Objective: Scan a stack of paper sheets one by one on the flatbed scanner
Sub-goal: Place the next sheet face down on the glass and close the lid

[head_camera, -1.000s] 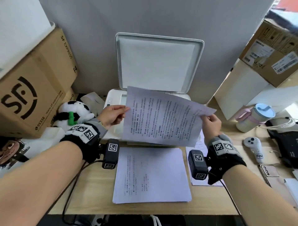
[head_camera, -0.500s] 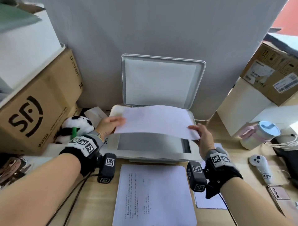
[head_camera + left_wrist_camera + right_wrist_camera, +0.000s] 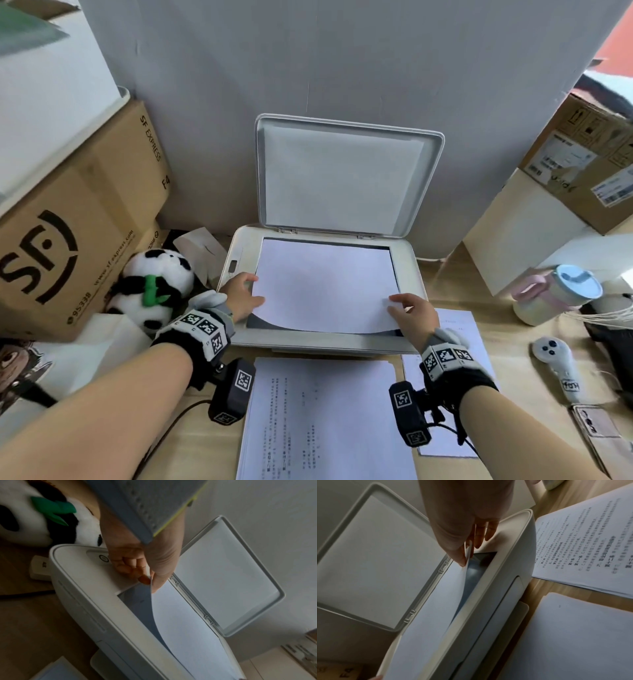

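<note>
The white flatbed scanner [image 3: 239,253] stands at the back of the desk with its lid [image 3: 346,178] raised against the wall. A paper sheet [image 3: 325,284], blank side up, lies over the glass, its far edge down and its near edge still lifted. My left hand [image 3: 245,294] pinches the sheet's near left corner [image 3: 151,582] between thumb and fingers. My right hand [image 3: 411,311] pinches the near right corner [image 3: 467,555]. A stack of printed sheets [image 3: 325,421] lies on the desk in front of the scanner, and a second pile [image 3: 455,329] lies to its right.
A plush panda [image 3: 154,284] and SF cardboard boxes [image 3: 68,233] crowd the left. On the right are a white box [image 3: 520,236], a lidded cup [image 3: 555,294], a white controller [image 3: 558,359], cables and a phone [image 3: 596,421]. A cable [image 3: 164,431] trails from my left wrist.
The sheet, first held up with its text toward me, has been turned face down and lowered onto the scanner glass. Both hands came down with it, still holding its near corners.
</note>
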`<state>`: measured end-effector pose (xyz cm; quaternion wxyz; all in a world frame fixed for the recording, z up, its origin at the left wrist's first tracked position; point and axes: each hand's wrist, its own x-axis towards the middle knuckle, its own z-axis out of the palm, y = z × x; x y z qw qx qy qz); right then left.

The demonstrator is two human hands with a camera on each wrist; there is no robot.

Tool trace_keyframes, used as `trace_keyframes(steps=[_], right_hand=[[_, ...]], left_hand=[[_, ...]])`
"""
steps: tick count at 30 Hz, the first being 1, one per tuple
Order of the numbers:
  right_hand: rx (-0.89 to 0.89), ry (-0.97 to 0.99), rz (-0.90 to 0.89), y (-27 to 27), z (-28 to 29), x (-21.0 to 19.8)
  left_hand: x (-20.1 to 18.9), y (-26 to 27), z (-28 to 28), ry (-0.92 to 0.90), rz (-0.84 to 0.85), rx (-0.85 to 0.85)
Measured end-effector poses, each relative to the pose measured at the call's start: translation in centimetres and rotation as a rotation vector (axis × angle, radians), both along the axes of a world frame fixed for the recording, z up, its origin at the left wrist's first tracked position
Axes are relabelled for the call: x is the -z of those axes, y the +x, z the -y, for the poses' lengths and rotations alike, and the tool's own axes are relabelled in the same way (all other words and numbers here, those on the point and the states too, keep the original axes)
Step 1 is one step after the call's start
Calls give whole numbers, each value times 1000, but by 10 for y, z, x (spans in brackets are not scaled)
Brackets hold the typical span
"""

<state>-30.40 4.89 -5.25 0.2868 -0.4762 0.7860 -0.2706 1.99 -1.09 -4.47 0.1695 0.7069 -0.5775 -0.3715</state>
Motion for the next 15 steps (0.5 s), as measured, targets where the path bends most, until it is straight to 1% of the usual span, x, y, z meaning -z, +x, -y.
trace_keyframes(steps=[2, 6, 8, 11, 13, 15], right_hand=[[-32, 5, -71, 0, 3, 3], [12, -22, -210, 2, 2, 8], [-13, -67, -237, 5, 2, 8], [-151, -51, -268, 8, 2, 9], [-200, -24, -315, 11, 2, 11], [-206, -19, -343, 12, 2, 12]], left_hand=[[0, -1, 0, 6, 76, 12], [-3, -4, -1, -36, 253, 51], [-4, -7, 0, -73, 270, 140], [-8, -13, 2, -47, 285, 265], [-7, -16, 3, -25, 297, 290], [-8, -19, 3, -17, 286, 304]])
